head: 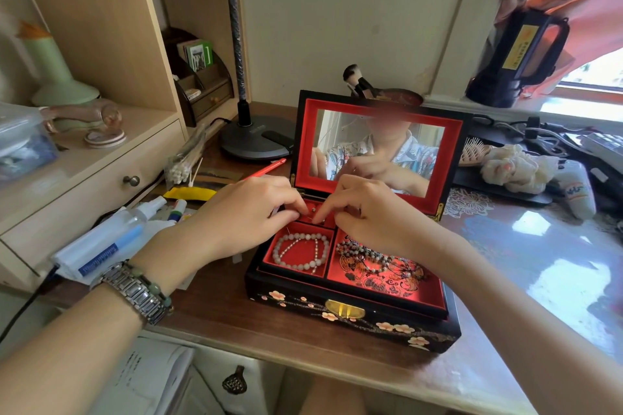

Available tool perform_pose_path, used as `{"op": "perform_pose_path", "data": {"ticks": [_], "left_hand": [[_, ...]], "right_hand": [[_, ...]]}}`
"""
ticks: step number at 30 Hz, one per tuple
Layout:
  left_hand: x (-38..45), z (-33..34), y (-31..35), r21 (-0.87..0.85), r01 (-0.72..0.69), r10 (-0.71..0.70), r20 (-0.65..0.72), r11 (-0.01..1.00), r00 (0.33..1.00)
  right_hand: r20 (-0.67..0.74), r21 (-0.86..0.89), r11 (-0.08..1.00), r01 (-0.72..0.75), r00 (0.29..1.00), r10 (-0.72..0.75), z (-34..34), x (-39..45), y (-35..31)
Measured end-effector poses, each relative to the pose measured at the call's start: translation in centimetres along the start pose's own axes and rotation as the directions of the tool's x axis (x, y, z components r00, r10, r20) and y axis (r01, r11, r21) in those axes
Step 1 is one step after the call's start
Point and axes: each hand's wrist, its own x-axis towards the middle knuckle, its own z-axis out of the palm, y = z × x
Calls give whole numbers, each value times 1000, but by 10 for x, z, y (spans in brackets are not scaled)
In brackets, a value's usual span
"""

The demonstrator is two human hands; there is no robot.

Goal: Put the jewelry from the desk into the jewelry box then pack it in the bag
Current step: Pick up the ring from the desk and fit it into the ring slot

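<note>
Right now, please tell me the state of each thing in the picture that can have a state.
jewelry box: lid open, upright, clasp undone
pearl bracelets: lying in front left compartment
dark bead bracelets: lying in right compartment
small earring: in back left compartment, between the fingertips
left hand: fingers curled, at the earring
right hand: fingers curled, at the earring
desk drawer: closed

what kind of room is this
Probably a bedroom desk used for dressing: an open black lacquered jewelry box with a mirror, makeup brushes behind it, and a pink hairbrush near the curtained window.
</note>
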Motion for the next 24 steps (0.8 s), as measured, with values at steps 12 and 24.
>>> {"op": "perform_pose_path", "data": {"ticks": [12, 24], "left_hand": [[-1, -1, 0, -31, -14, 15, 35, 999, 999], [0, -5, 0, -146, 9, -20, -74, 989, 997]], "right_hand": [[-25, -66, 998, -12, 1000, 11, 4, 4, 3], [-97, 20, 1000, -21, 995, 22, 0, 3, 2]]}}
